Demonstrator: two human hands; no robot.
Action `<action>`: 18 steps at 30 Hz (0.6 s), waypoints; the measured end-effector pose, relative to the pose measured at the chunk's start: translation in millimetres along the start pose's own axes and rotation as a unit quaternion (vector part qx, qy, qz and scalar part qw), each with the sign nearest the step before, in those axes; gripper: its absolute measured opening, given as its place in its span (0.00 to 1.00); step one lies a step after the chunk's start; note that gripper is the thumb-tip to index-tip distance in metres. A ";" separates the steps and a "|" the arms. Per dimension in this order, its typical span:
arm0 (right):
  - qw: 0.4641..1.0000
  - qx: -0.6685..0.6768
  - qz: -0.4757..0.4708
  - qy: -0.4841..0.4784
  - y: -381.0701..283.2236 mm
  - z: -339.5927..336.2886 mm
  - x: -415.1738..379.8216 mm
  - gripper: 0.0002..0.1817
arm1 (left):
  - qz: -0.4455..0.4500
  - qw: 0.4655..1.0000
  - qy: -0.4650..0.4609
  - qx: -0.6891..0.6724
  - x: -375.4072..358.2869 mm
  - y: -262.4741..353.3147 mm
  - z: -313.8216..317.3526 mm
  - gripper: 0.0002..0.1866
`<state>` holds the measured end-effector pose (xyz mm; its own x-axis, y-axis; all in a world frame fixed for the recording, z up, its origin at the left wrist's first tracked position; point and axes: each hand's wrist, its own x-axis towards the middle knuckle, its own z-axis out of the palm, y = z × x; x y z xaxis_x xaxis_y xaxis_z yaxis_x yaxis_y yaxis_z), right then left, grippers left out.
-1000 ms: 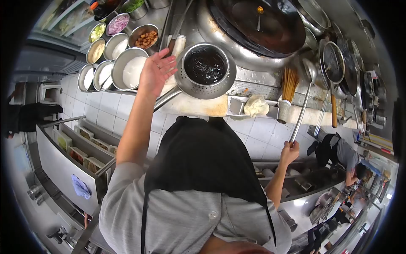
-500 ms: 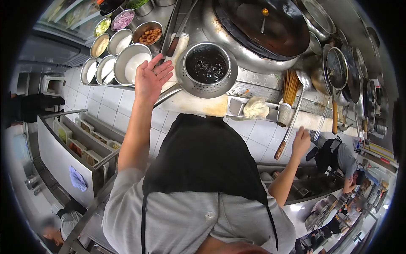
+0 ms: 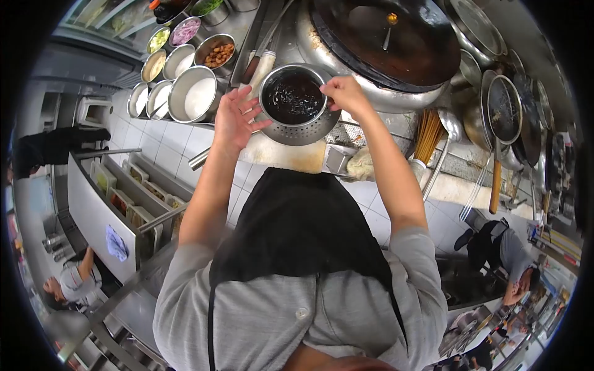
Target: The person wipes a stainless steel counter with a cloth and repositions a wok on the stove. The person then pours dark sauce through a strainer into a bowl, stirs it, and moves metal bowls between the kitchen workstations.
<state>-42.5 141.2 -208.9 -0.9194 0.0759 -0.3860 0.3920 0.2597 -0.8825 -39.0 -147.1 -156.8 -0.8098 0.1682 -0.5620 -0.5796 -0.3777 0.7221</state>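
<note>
A steel pot of dark liquid [image 3: 293, 96] sits in a perforated strainer [image 3: 303, 133] on the counter. At the pot's left side is my left hand [image 3: 236, 119], palm up with its fingers spread, holding nothing. My right hand [image 3: 345, 96] pinches the pot's right rim between thumb and fingers. The strainer's handle [image 3: 199, 159] points to the lower left, behind my left forearm. A large dark wok [image 3: 396, 52] with a small spoon [image 3: 390, 31] in it lies beyond the pot.
Left of the pot stand steel containers of white powder [image 3: 199, 98], brown pieces [image 3: 219, 55] and chopped vegetables. To the right are a bamboo brush [image 3: 429, 133], a ladle [image 3: 450, 125], a cloth [image 3: 359, 166] and hanging strainers [image 3: 504, 111]. Other people work farther off on both sides.
My right hand has moved up and left from beside the ladle to the pot's rim and taken hold of it. My left hand has shifted slightly down, closer to the pot.
</note>
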 end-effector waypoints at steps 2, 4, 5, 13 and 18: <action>0.999 -0.023 0.008 -0.028 -12.5 -7.4 11.1 0.09 | 0.002 1.000 0.001 -0.003 -0.8 -4.4 0.7 0.34; 0.998 -0.030 0.010 -0.062 -17.0 -9.7 13.9 0.09 | 0.003 1.000 -0.001 0.005 0.7 -7.3 -2.3 0.35; 0.997 0.014 0.032 -0.068 -14.7 -7.6 17.1 0.11 | 0.005 1.000 -0.004 0.013 1.6 -8.6 -3.9 0.35; 0.995 0.036 -0.027 0.084 0.9 5.1 -37.2 0.10 | 0.023 0.989 -0.093 0.116 -0.2 20.2 11.9 0.37; 0.967 0.129 0.013 0.220 -1.4 3.0 -133.3 0.10 | 0.044 0.951 -0.261 0.157 -29.5 42.7 44.8 0.39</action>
<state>79.7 127.8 -157.0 -0.8126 0.4953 -0.3072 0.3576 0.0076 -0.9338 -43.9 -127.4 -91.3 -0.7440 0.6088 -0.2752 -0.4389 -0.1348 0.8884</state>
